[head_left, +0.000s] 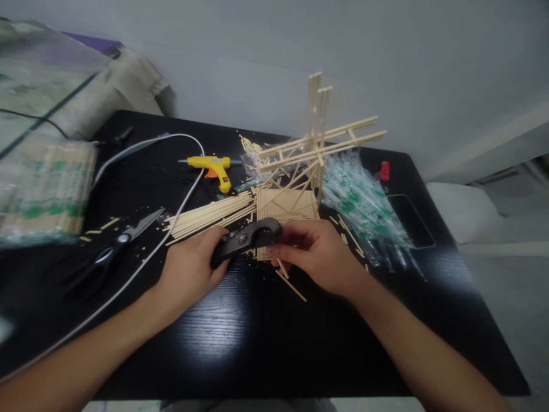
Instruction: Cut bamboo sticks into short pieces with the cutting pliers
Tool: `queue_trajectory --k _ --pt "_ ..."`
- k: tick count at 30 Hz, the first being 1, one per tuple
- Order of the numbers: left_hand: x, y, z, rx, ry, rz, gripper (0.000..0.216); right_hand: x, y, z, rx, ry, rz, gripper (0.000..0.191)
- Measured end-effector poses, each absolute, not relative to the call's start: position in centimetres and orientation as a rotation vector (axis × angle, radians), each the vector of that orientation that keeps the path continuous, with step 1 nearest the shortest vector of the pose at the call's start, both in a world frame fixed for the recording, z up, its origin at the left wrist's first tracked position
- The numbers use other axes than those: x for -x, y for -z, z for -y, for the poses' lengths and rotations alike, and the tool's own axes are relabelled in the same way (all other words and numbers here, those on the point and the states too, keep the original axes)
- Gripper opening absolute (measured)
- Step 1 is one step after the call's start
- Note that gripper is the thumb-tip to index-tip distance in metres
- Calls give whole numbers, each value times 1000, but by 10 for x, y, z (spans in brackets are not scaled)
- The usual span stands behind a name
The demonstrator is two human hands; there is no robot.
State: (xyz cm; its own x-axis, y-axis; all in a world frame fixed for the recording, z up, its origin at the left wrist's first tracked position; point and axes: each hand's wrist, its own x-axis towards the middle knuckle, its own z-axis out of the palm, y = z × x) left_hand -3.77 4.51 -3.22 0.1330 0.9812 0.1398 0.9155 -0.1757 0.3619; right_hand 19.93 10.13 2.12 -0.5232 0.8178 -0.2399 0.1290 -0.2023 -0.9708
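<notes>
My left hand (191,260) is wrapped round a black hand cutter (244,237) with a round pivot and a curved jaw pointing right. My right hand (326,252) is pinched at the jaw's tip. A short wooden stick (282,268) pokes out below its fingers and seems held there. Behind the hands lies a flat panel of wooden sticks (287,201), partly hidden by the cutter. From it rises a stick frame (317,149) with crossing arms. Loose long sticks (210,214) lie to the left of the panel.
On the black table (274,355) lie a yellow glue gun (214,167), scissors (124,237), a white cable (175,214) and stick offcuts. Clear-green plastic wrappers (360,200), a phone (410,220) and a red object (385,171) sit right. A wrapped stick bundle (51,189) is left.
</notes>
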Motion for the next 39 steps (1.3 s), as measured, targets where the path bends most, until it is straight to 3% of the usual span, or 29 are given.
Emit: queue_trajectory --k 26,39 --pt "39 35 -45 -2213 -580 -1843 27 -199 -22 -104 1116 -1776 1604 14" --pt "38 35 -45 -2235 -561 -1857 23 -200 -21 -103 1092 -1830 1554 20"
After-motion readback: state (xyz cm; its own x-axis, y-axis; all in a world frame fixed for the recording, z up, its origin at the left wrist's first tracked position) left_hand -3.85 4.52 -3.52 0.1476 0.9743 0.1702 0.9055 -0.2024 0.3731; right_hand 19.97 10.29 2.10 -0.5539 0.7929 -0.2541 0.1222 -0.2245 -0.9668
